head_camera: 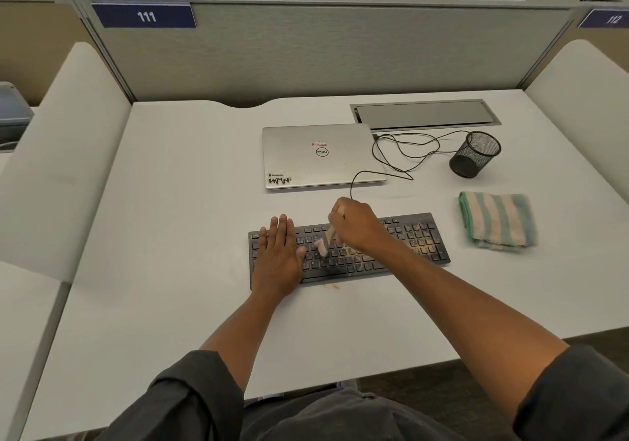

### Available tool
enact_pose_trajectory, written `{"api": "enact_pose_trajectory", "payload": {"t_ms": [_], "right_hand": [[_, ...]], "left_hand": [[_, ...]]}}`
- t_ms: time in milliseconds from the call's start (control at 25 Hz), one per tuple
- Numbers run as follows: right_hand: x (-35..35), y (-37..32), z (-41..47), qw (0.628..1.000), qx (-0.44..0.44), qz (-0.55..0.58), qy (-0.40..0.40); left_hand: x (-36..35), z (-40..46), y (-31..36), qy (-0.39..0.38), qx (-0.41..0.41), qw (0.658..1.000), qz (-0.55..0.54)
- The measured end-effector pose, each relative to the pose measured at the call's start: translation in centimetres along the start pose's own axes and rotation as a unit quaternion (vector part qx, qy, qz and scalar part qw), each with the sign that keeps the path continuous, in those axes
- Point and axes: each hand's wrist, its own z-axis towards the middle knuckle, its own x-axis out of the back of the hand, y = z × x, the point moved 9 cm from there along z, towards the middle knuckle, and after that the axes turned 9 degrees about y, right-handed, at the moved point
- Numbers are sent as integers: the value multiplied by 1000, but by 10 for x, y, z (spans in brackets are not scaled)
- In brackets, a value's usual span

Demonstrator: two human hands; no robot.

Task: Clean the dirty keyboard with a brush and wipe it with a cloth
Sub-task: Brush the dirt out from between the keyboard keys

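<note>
Brush (323, 244) on a crumb-strewn keyboard (413, 236)
Right hand (357, 221) grips the brush; left hand (277, 253) lies flat on the keys (striped cloth (497, 219) nearby).

Both forearms reach forward from rolled-up dark sleeves, bare from the elbow down. The left hand (277, 257) lies palm-down with its fingers straight and close together, pointing away from the body, thumb out to the right, pressed flat on the left end of the keyboard (401, 240). The right arm angles in from the right, its wrist bent. The right hand (357, 223) is curled, knuckles up, gripping a brush (325, 241) that slants down and leftward, bristles at the keys.
</note>
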Motion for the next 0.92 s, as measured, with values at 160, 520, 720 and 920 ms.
{"api": "enact_pose_trajectory", "payload": {"t_ms": [160, 520, 720, 920], "right_hand": [[-13, 19, -8, 993, -27, -69, -95], [9, 4, -3, 987, 15, -126, -100], [13, -11, -8, 993, 54, -46, -94], [2, 1, -12, 995, 13, -32, -90]], "left_hand": [[0, 1, 1, 2, 0, 1000, -1], [-2, 1, 0, 3, 3, 1000, -4], [-1, 2, 0, 8, -2, 1000, -5], [-1, 2, 2, -1, 2, 1000, -2]]}}
